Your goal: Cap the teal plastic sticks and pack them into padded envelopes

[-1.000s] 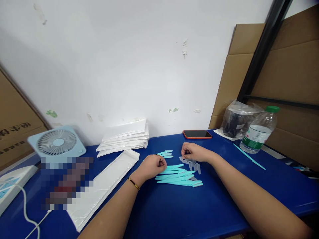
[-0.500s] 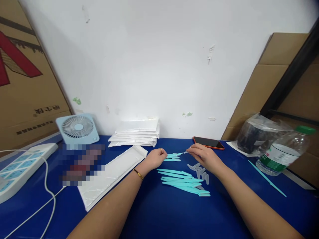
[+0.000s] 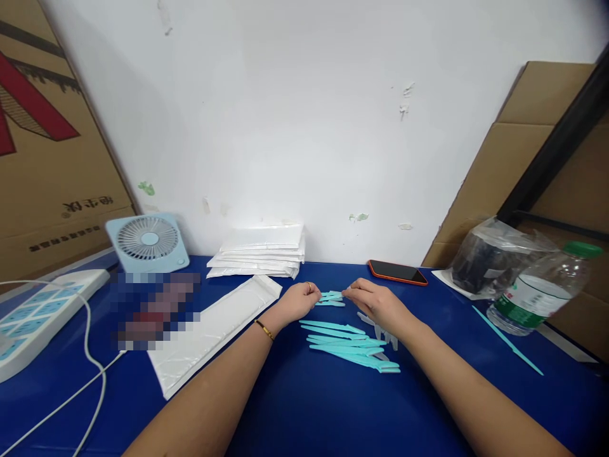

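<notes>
My left hand (image 3: 301,301) is closed, pinching a turquoise eyebrow razor (image 3: 332,296) that points to the right. My right hand (image 3: 375,301) is closed at the razor's other end, its fingertips on a small clear plastic cap at the blade; the cap is mostly hidden. Right below the held razor, another turquoise razor (image 3: 332,304) lies close to the table. Nearer me several turquoise razors (image 3: 347,346) lie in a loose row, handles to the left. Several loose clear caps (image 3: 377,331) lie beside them, partly covered by my right hand.
A white padded mailer (image 3: 214,333) lies left of my left arm, with a stack of mailers (image 3: 259,251) behind. A phone (image 3: 398,272), water bottle (image 3: 540,292) and single razor (image 3: 508,339) are at right. A fan (image 3: 148,240) and power strip (image 3: 47,317) stand left.
My right hand has moved left with the clear cap, up to the blade end of the razor. My left hand stays nearly in place, still pinching the razor.
</notes>
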Available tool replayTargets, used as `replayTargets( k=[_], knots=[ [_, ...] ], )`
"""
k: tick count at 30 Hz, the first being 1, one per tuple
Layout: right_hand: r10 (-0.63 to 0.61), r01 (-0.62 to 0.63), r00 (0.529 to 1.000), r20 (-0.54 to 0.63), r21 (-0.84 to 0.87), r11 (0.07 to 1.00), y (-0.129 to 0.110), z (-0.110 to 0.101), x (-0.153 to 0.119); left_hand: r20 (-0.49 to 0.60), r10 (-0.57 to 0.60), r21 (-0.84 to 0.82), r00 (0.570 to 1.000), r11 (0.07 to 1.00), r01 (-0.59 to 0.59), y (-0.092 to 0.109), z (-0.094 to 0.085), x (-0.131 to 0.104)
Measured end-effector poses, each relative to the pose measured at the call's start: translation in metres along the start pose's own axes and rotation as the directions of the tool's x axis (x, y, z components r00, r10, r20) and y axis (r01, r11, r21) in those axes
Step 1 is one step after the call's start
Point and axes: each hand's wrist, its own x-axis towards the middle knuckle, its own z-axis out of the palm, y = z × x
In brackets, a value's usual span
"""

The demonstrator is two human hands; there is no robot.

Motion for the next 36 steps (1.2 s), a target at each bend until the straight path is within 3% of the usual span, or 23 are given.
replayTargets(
  k=[4, 8, 10, 14, 17, 23, 36],
  knots=[
    [0.187, -0.188, 0.982, 0.035, 0.049, 0.981, 0.012, -0.006, -0.003, -0.118, 0.085, 0.315, 0.989, 0.948, -0.044, -0.004, 0.0, -0.002],
    [0.302, -0.328, 0.918, 0.258, 0.063, 0.942, 0.026, -0.013, -0.015, -0.186, 0.167, 0.502, 0.968, 0.863, -0.052, -0.002, 0.0, -0.006],
    [0.306, -0.348, 0.902, 0.305, 0.092, 0.933, 0.028, -0.013, -0.018, -0.17, 0.221, 0.486, 0.96, 0.866, -0.113, 0.002, 0.0, -0.009],
    [0.307, -0.366, 0.902, 0.303, 0.161, 0.916, 0.026, -0.008, -0.017, 0.068, 0.294, 0.392, 0.953, 0.871, -0.296, 0.011, 0.005, -0.014],
    [0.359, -0.442, 0.879, 0.314, 0.251, 0.861, 0.027, -0.009, -0.016, 0.136, 0.256, 0.361, 0.957, 0.887, -0.289, 0.013, 0.01, -0.015],
    [0.359, -0.574, 0.811, 0.462, 0.508, 0.643, 0.031, -0.018, -0.019, 0.014, 0.181, 0.303, 0.983, 0.936, -0.177, 0.005, 0.007, -0.009],
    [0.351, -0.538, 0.841, 0.411, 0.568, 0.623, 0.018, -0.01, -0.012, -0.073, 0.212, 0.369, 0.975, 0.914, -0.171, 0.008, 0.005, -0.008]
  ],
)
